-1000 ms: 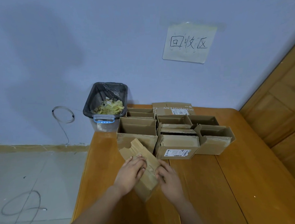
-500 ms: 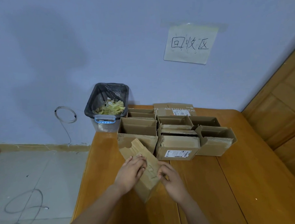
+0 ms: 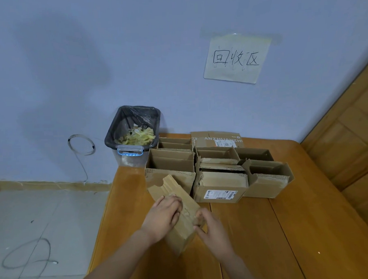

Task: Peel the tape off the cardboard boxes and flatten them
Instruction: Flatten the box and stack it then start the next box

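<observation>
A long brown cardboard box (image 3: pixel 170 189) lies slantwise on the wooden table (image 3: pixel 288 229), its open flap end pointing away from me. My left hand (image 3: pixel 164 217) rests on its top face with the fingers laid over it. My right hand (image 3: pixel 212 231) is at the box's right edge, and its curled fingertips pinch something there; whether it is tape or the cardboard edge is too small to tell.
Several opened cardboard boxes (image 3: pixel 221 185) stand in a cluster behind my hands, one with a white label. A bin (image 3: pixel 134 131) lined with a black bag holds yellowish tape scraps at the table's far left corner. The table's left edge drops to a tiled floor.
My right hand has slid toward me along the box's right edge and its fingers have curled tighter. The left hand and the box have barely moved.
</observation>
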Demonstrator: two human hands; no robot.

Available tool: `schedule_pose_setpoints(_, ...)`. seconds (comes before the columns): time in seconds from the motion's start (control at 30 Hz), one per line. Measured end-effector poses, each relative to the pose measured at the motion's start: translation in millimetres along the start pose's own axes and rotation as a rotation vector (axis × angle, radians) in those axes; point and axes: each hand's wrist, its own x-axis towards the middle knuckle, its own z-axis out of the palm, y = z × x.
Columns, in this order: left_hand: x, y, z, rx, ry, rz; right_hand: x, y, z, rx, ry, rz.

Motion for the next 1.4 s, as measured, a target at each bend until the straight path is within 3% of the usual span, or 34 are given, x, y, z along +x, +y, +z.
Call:
schedule_pose_setpoints(0.13,6,6,-5,0.130,-0.054,0.062,-2,3,3,0.022,0.031,-0.015)
schedule_pose_setpoints(0.27,15,10,-13,0.079,-0.300,0.253,-1,3,0,-0.009,0.087,-0.165)
schedule_pose_setpoints(0.37,21,14,-16,0.054,-0.421,0.276,1,3,-7,-0.002,0.185,-0.272)
schedule_pose_setpoints(0.5,28,22,-19,0.056,-0.369,0.315,4,-5,-25,0.054,0.301,-0.326)
schedule_pose_setpoints(0.63,35,33,-29,-0.205,-0.265,0.264,12,-20,-41,0.234,0.349,-0.332)
schedule_pose_setpoints(0.9,9,32,-6,-0.767,-0.221,0.008,17,-34,-26,0.396,0.230,-0.205)
schedule_pose_setpoints(1.17,-20,-5,4,-0.744,-0.217,-0.066,8,-40,18,0.598,0.066,-0.006)
schedule_pose_setpoints(1.4,-38,-28,20,-0.670,-0.310,-0.124,0,-33,38,0.357,-0.059,0.058)
